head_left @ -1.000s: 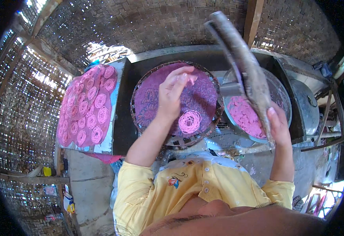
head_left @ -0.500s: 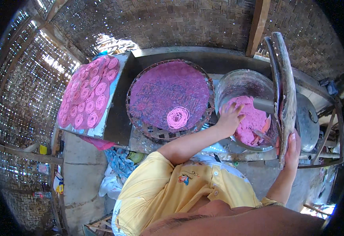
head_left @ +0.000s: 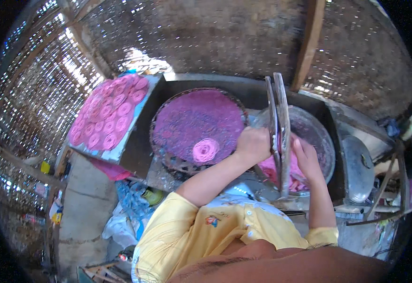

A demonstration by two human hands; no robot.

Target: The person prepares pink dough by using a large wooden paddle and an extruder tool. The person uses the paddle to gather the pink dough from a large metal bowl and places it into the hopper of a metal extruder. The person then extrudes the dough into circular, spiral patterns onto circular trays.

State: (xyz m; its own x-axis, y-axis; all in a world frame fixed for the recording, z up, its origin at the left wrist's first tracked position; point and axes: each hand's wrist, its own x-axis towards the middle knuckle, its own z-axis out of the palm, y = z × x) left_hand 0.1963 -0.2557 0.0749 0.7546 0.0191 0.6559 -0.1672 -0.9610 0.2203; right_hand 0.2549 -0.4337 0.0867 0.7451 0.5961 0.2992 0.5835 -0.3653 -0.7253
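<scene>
A long wooden press point(head_left: 284, 137), made of two weathered boards side by side, stands upright over the metal basin point(head_left: 329, 151). My right hand point(head_left: 306, 158) holds its right side, thumb upward. Against the left board rests my left hand point(head_left: 254, 145), curled closed; its fingertips are hidden behind the wood, so what it holds does not show. Pink dough point(head_left: 268, 169) lies in the basin below, partly covered by the boards. Left of the basin, a coil of pink strands point(head_left: 206, 150) sits on the purple-cloth-covered round woven tray point(head_left: 187, 115).
Many pink coils cover a cloth on a board point(head_left: 140, 106) at the far left. A metal lid point(head_left: 359, 170) stands right of the basin. Cloths and a bag point(head_left: 121, 228) lie on the floor at left. Woven walls point(head_left: 206, 42) rise behind the ledge.
My left hand has left the dough and come up to the press. The press has moved left over the basin, with my right hand on it. The view has shifted slightly.
</scene>
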